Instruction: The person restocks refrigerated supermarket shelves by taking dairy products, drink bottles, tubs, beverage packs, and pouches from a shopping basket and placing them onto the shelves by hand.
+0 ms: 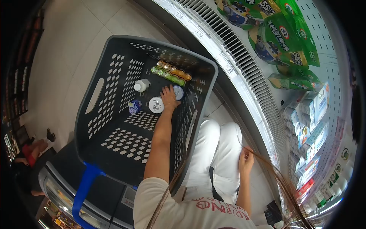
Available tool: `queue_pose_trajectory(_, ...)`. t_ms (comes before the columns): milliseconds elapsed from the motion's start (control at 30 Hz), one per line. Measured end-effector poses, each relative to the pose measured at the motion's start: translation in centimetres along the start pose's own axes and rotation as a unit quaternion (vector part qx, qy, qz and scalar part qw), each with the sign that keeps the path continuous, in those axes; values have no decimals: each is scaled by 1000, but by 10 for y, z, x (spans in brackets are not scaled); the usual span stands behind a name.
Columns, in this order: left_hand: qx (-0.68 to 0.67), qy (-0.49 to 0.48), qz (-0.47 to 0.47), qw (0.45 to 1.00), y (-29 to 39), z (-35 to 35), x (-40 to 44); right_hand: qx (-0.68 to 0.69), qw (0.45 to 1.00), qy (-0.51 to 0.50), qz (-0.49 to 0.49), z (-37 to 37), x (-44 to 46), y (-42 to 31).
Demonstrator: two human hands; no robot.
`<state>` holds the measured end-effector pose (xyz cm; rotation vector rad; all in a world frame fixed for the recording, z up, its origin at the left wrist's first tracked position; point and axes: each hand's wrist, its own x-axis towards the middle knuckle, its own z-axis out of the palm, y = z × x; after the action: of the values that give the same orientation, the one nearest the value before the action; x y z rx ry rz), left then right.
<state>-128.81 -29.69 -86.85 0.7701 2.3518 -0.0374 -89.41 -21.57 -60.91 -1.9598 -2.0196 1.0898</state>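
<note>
Largest in our view is the refrigerated shelf (244, 78), which curves along the right side, stocked with green bags (280, 42) at the top and pale boxed packs (310, 110) lower down. Another person (31, 150) shows dimly at the far left, well apart from us. The dark grey basket (89, 82), perforated and with a blue handle (87, 187), lies to the left of our white-trousered legs (217, 141). Our left hand (169, 97) reaches down inside it, palm down, fingers somewhat apart, over the space between 2 round tubs; we cannot tell whether it is clamped on either. Our right hand (247, 159) hangs by our right knee, fingers loosely bent, and we cannot tell if they meet. Near the basket's far wall, 1 orange-topped row (173, 70) and 1 green-topped row (167, 76) of small bottles lie side by side. The white-lidded tub (156, 105) sits just left of our left hand, the blue-lidded tub (177, 92) just right. Farther left are the white bottle (141, 85) and, smallest, the blue-and-purple pack (134, 107).
</note>
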Motion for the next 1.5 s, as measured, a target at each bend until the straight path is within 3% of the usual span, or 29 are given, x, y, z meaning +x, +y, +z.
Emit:
queue_pose_trajectory(133,-169,-45,-31,984,5,25,24,-26,999,8,-25,2,0,7)
queue_pose_trajectory(167,-161,-12,-35,986,5,26,21,-19,999,9,-26,2,1,5)
queue_pose_trajectory(200,-290,-53,-64,953,-1,22,21,-12,1000,6,-22,1,-1,3)
queue_pose_trajectory(267,-521,-125,-126,835,-32,15,31,-1,1000,-5,-15,-6,-11,-5)
queue_pose_trajectory(300,-636,-213,-110,733,-40,-22,12,4,1000,-10,-16,-12,-15,-11)
queue_pose_trajectory(333,-681,-262,-74,680,-47,-54,-3,11,1000,-13,-18,-20,-19,-20)
queue_pose_trajectory(400,-721,-299,7,625,-57,-123,-37,36,999,-29,-17,-35,-33,-43)
queue_pose_trajectory(533,-740,-289,193,576,-22,-300,-135,84,992,-56,-71,-78,-58,-118)
queue_pose_trajectory(667,-663,-219,333,634,31,-451,-231,127,972,-91,-178,-126,-77,-211)
queue_pose_trajectory(800,-569,-185,414,686,75,-569,-324,210,939,-153,-225,-188,-101,-319)
queue_pose_trajectory(833,-561,-230,388,694,93,-601,-361,237,922,-181,-246,-210,-112,-350)
queue_pose_trajectory(867,-525,-202,439,700,109,-617,-380,258,906,-196,-273,-233,-121,-379)
queue_pose_trajectory(933,-424,-195,497,732,131,-628,-411,367,846,-279,-267,-262,-140,-413)
queue_pose_trajectory(1000,-384,-237,466,761,160,-637,-464,366,823,-314,-301,-295,-161,-437)
queue_pose_trajectory(1033,-303,-142,527,781,170,-633,-478,279,866,-286,-302,-315,-171,-441)
queue_pose_trajectory(1067,-227,-37,579,782,179,-628,-489,317,852,-247,-337,-314,-173,-434)
queue_pose_trajectory(1100,-282,-37,555,782,183,-619,-498,324,860,-219,-329,-314,-171,-424)
queue_pose_trajectory(1133,-468,-156,423,760,193,-617,-531,331,867,-194,-319,-319,-172,-413)
queue_pose_trajectory(1200,-484,-106,480,724,199,-594,-542,403,861,-192,-244,-332,-184,-412)
queue_pose_trajectory(1233,-387,-52,541,745,205,-588,-541,450,850,-186,-198,-333,-188,-410)
queue_pose_trajectory(1267,-376,0,550,746,211,-579,-552,498,835,-178,-149,-336,-192,-406)
queue_pose_trajectory(1333,-278,146,585,748,228,-575,-565,554,803,-170,-138,-353,-208,-408)
queue_pose_trajectory(1400,-295,87,588,748,242,-582,-565,582,784,-146,-159,-358,-213,-401)
queue_pose_trajectory(1433,-301,61,589,748,250,-589,-564,547,810,-109,-183,-366,-216,-400)
queue_pose_trajectory(1500,-304,11,626,718,268,-601,-565,583,785,-85,-193,-379,-215,-389)
